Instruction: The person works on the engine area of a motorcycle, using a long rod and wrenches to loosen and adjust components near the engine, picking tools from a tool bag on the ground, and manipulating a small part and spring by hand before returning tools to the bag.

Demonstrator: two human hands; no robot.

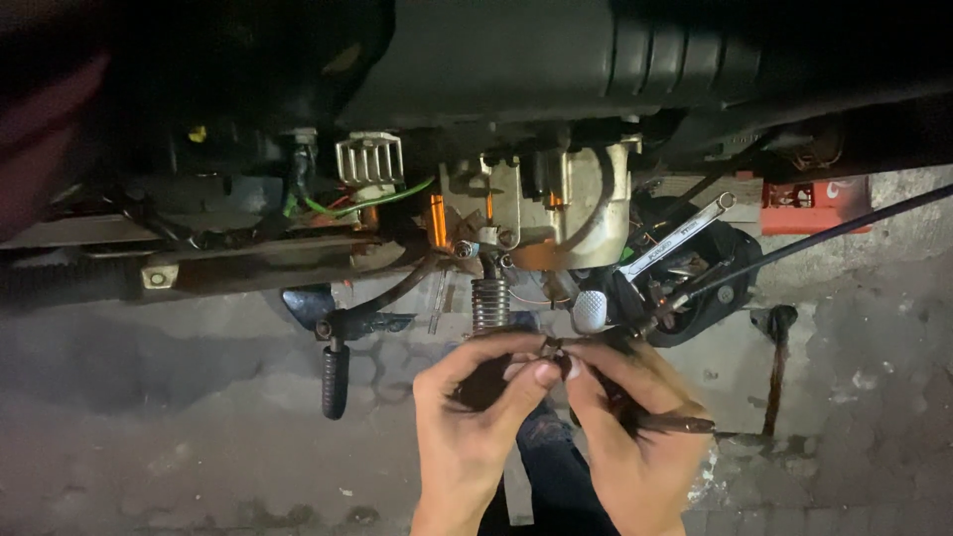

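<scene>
Head view shows my two hands low in the middle, close together under a motorbike's engine [536, 203]. My left hand [475, 417] is curled, with the thumb and first finger pinched tight on a small dark part [556, 349]. My right hand [635, 437] is curled too, and its fingertips pinch the same small part from the other side. The two hands touch at the fingertips. The part is too small and dark for me to say what it is. A thin rusty tool [675, 425] lies across my right hand and sticks out to the right.

Just above my hands hangs a coiled metal spring [489, 303], upright, under the engine. A white rubber pedal pad [590, 311] is just beside it on the right. A silver wrench [680, 236] leans tilted on the dark engine parts to the right. A black footpeg [335, 377] hangs down on the left, well apart from my hands. A long black cable [824, 233] runs up to the right.

Far right, a red crate [816, 205] sits on the stone floor [199, 437]. I cannot tell what is inside it.
</scene>
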